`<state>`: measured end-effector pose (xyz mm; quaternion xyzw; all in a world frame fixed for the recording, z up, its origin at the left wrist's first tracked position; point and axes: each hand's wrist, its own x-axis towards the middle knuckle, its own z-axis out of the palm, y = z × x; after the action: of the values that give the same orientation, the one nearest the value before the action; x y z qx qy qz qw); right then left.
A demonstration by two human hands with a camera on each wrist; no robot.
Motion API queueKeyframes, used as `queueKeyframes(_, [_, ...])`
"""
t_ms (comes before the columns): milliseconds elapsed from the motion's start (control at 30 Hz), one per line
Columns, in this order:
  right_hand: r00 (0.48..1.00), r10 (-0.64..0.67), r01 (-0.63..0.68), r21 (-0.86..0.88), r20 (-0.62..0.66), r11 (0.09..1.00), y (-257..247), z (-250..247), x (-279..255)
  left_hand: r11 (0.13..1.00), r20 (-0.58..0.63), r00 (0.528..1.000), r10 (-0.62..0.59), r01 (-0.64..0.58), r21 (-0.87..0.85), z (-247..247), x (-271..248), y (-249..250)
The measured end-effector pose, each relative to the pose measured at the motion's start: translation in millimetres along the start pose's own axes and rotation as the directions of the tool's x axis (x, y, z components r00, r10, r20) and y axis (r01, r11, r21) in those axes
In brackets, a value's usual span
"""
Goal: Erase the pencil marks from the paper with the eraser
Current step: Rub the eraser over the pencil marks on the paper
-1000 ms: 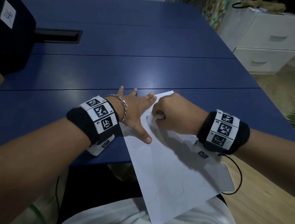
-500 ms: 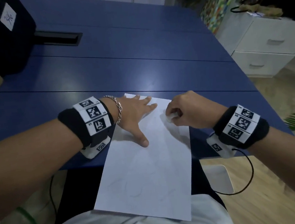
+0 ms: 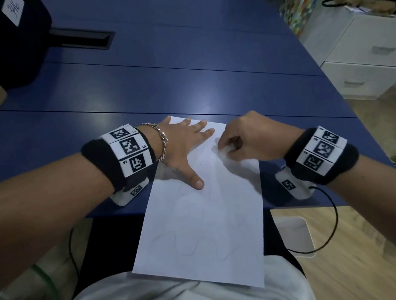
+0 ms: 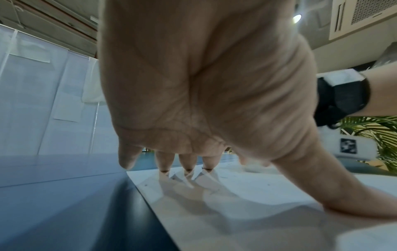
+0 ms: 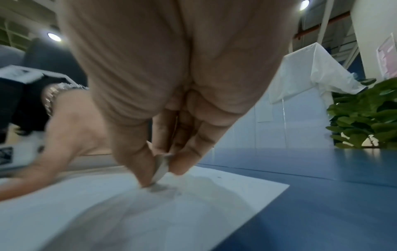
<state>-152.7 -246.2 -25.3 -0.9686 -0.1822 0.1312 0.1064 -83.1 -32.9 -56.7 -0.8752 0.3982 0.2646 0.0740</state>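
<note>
A white sheet of paper (image 3: pixel 205 223) lies on the blue table (image 3: pixel 186 84), its near half hanging over the table's front edge above my lap. Faint wavy pencil marks (image 3: pixel 198 245) show on the lower half. My left hand (image 3: pixel 187 146) lies flat with spread fingers on the paper's upper left part, thumb (image 4: pixel 335 191) pressed down. My right hand (image 3: pixel 239 139) pinches a small white eraser (image 5: pixel 161 168) between thumb and fingers and presses its tip onto the paper (image 5: pixel 193 203) near the top right. In the head view the eraser (image 3: pixel 225 151) barely shows under the fingers.
A dark box with a white label (image 3: pixel 7 39) stands at the table's back left beside a black cable slot (image 3: pixel 82 39). A white drawer cabinet (image 3: pixel 366 58) stands to the right of the table. A green plant (image 5: pixel 365 115) is at the far right.
The paper has turned from slanted to nearly straight across the table edge. My right hand with the eraser shifted right, then back a little toward the left hand.
</note>
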Motion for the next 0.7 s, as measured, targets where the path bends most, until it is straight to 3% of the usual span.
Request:
queueKeyframes(133, [0.995,0.011,-0.015,-0.033,-0.102,0.999,0,5,3,1.000,0.004,1.000,-0.015,0.015,0.005,-2,-1,1])
queueKeyframes(267, [0.996,-0.087,0.087,-0.050,0.002,0.995,-13,10,-9,1.000,0.005,1.000,-0.020,0.020,0.002,-1,-1,1])
queueKeyframes(467, [0.993,0.013,-0.016,-0.026,-0.117,1.000,3,6,3,1.000,-0.002,1.000,-0.019,0.019,-0.003,0,1,-1])
queueKeyframes(633, [0.994,-0.111,0.112,-0.097,0.025,0.989,-19,15,-7,1.000,-0.021,1.000,-0.011,0.012,0.001,2,0,-1])
queueKeyframes(700, [0.996,-0.094,0.094,-0.108,0.007,0.990,-10,8,-2,1.000,-0.015,1.000,-0.015,0.015,0.009,1,0,0])
